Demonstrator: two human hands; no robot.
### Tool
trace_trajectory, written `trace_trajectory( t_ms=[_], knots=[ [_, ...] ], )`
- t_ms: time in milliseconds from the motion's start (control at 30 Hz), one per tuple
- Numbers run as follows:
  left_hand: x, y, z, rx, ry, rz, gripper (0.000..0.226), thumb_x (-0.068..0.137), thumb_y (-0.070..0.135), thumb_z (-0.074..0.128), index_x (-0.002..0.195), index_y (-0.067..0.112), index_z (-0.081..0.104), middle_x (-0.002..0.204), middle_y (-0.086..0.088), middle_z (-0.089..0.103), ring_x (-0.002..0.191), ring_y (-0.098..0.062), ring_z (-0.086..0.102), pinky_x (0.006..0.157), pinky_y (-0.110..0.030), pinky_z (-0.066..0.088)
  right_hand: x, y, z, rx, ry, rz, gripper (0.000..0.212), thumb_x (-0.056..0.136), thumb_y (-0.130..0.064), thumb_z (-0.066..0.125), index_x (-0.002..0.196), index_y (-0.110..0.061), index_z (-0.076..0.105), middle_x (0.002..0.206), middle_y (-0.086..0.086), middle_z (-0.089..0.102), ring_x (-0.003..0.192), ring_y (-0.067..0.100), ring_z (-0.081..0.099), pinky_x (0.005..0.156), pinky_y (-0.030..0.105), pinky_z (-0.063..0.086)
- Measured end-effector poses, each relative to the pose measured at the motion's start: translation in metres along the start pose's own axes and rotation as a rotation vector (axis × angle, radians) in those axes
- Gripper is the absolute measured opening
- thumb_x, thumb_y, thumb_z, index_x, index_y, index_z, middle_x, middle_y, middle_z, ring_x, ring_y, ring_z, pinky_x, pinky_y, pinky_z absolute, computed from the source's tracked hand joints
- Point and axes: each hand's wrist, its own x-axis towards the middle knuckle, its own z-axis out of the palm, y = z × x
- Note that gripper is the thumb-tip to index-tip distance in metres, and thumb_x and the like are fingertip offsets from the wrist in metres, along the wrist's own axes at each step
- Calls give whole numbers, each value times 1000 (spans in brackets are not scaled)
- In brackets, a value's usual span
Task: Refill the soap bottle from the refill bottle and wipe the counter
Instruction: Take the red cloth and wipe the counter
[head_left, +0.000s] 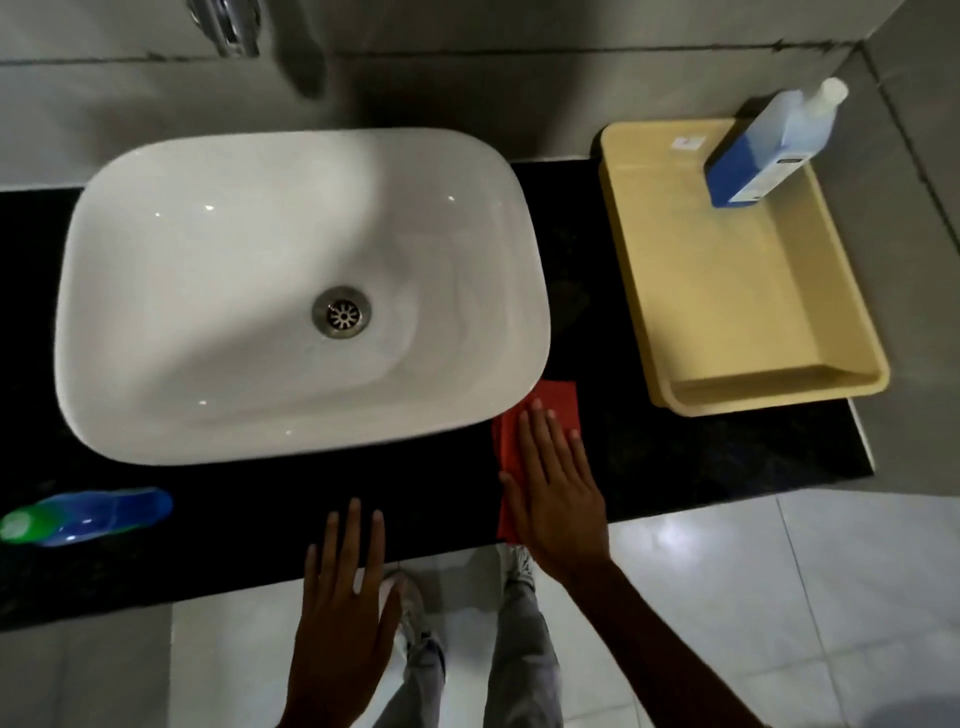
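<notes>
We see a red cloth (558, 415) lying on the black table (234, 525), just beside the front right corner of the white sink (156, 260) and in front of the yellow tray (727, 312). Our right hand (558, 491) lies flat on the cloth, palm down, fingers straight and spread a little, closed on nothing; its far edge and left side show past the fingertips. Our left hand (345, 587) is also flat and splayed, fingers apart, palm down over the front edge of the table near the middle; whether it touches the surface we cannot tell.

A blue bottle with a green cap (88, 517) lies on its side on the table at the front left, well apart from the cloth, cap pointing left. A second bottle, tall and clear with blue liquid, a blue label and a white cap (769, 150), stands in the far corner of the tray, on the right side of the table; the wide-angle view makes it look tilted. Which is the soap bottle and which the refill we cannot tell.

The sink sits on top of the table, its metal drain (341, 313) near the middle of the basin. A chrome tap (228, 26) shows at the top edge against the grey tiled wall. Below the table we see our legs and shoes (410, 603) on the pale tiled floor (779, 597).
</notes>
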Motion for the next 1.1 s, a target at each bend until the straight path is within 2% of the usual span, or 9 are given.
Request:
trace_trajectory(
  t_ms=[100, 267, 400, 467, 633, 800, 900, 1000, 1100],
  knots=[
    [-2, -3, 1, 0, -6, 1, 73, 97, 50, 32, 159, 15, 14, 170, -10, 4, 157, -32, 5, 125, -50, 11, -31, 39, -14, -63, -9, -43, 69, 106, -49, 34, 162, -14, 13, 172, 3, 8, 159, 20, 9, 125, 49, 23],
    [0, 0, -1, -26, -24, -15, 74, 98, 48, 36, 160, 16, 9, 170, -10, 1, 157, -31, 1, 126, -51, 9, 27, -2, -15, -27, 79, 349, 67, 107, -49, 27, 162, -13, 12, 171, 8, 10, 159, 24, 5, 127, 50, 17],
    [-9, -3, -7, -155, 21, -6, 68, 101, 41, 32, 160, 17, 8, 170, -5, 1, 158, -26, 3, 128, -37, 0, -36, -31, 8, -75, -87, -22, 70, 106, -54, 27, 163, -18, 7, 172, 2, 2, 159, 20, 2, 127, 48, 16],
    [-12, -7, -9, -202, 34, -10, 66, 101, 41, 30, 160, 15, 13, 170, -7, 4, 157, -26, 6, 128, -31, -2, -64, -8, 1, -91, -88, -32, 71, 106, -54, 30, 163, -17, 9, 172, 1, 3, 159, 20, 6, 126, 50, 21],
    [-30, -33, -12, -171, 36, -50, 67, 100, 44, 28, 158, 12, 19, 168, -13, 13, 156, -29, 11, 122, -46, 32, -10, -62, 0, -80, 19, 320, 69, 107, -51, 26, 163, -15, 7, 172, 7, 6, 159, 25, 1, 127, 50, 15],
    [-46, -67, -7, -82, 41, -59, 67, 100, 44, 30, 159, 15, 18, 169, -12, 5, 157, -30, 5, 126, -45, 13, -58, -90, 18, -73, -134, -158, 70, 106, -54, 28, 163, -19, 6, 172, 1, 1, 159, 20, 2, 127, 49, 18],
    [-56, -83, -5, -79, 55, -92, 66, 100, 44, 32, 158, 14, 21, 169, -13, 5, 157, -31, 7, 126, -46, 14, -64, -86, 14, -88, -118, -21, 70, 106, -53, 25, 163, -18, 5, 172, 2, 0, 159, 21, 1, 126, 51, 22],
    [-66, -97, -7, -61, 72, -116, 67, 101, 43, 32, 159, 16, 15, 169, -13, 2, 157, -30, 5, 125, -48, 14, -31, -145, 25, -47, -34, 134, 68, 107, -50, 22, 163, -15, 6, 172, 7, 3, 159, 25, 0, 128, 50, 15],
    [-77, -109, -8, -63, 90, -146, 68, 101, 42, 32, 160, 16, 10, 170, -12, -1, 157, -28, 2, 127, -46, 10, -32, -186, 40, -59, -83, -181, 67, 107, -49, 26, 163, -17, 6, 172, 5, 3, 159, 22, 1, 129, 47, 10]
  ],
)
